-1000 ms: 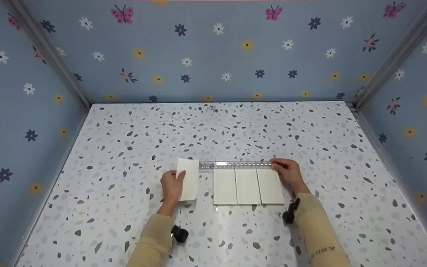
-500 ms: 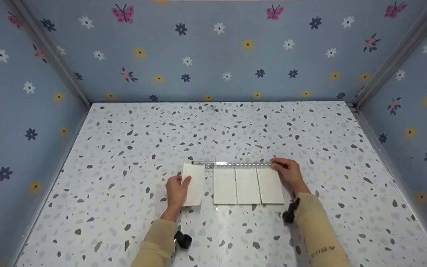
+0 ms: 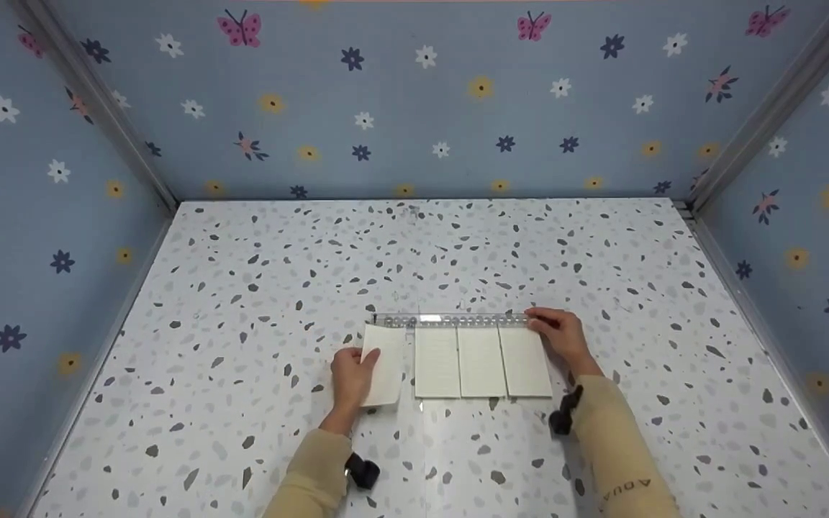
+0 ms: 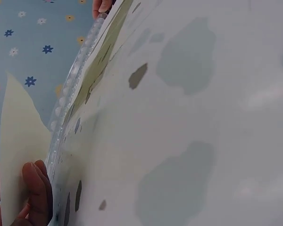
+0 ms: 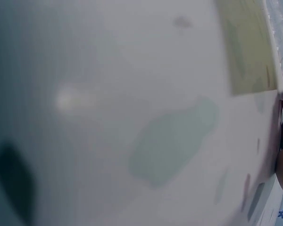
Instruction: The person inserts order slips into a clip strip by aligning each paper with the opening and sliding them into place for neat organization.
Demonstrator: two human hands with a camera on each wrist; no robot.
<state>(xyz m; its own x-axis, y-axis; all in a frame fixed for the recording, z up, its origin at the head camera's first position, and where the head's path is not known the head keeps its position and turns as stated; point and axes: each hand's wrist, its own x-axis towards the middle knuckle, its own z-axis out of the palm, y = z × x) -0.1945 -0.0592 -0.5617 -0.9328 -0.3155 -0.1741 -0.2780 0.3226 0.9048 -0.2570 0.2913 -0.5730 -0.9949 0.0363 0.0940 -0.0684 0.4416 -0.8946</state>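
Observation:
Between left thumb and fingers, my left hand [image 3: 351, 378] pinches a cream paper slip [image 3: 386, 367] by its left edge. The slip curves a little and overlaps the left end of a clear plastic strip [image 3: 432, 320] in the head view. Round shapes run in a row along this strip. My right hand [image 3: 564, 338] grips the strip's right end with thumb and forefinger. Below the strip, three cream paper slips lie side by side: a left one [image 3: 437, 363], a middle one [image 3: 481, 362] and a right one [image 3: 526, 362]. The left wrist view shows the held slip [image 4: 21, 136] raised, fingers behind it.
A white speckled table [image 3: 414, 252] lies under everything. Blue flowered panels [image 3: 414, 101] stand at its back and both sides, joined by grey metal posts [image 3: 98, 108]. A small black wrist device [image 3: 364, 471] hangs at the left sleeve, another [image 3: 564, 411] at the right.
My left hand has moved right and toward me with its slip, which now sits closer to the laid row and uncovers the strip's left end. The right hand stays put.

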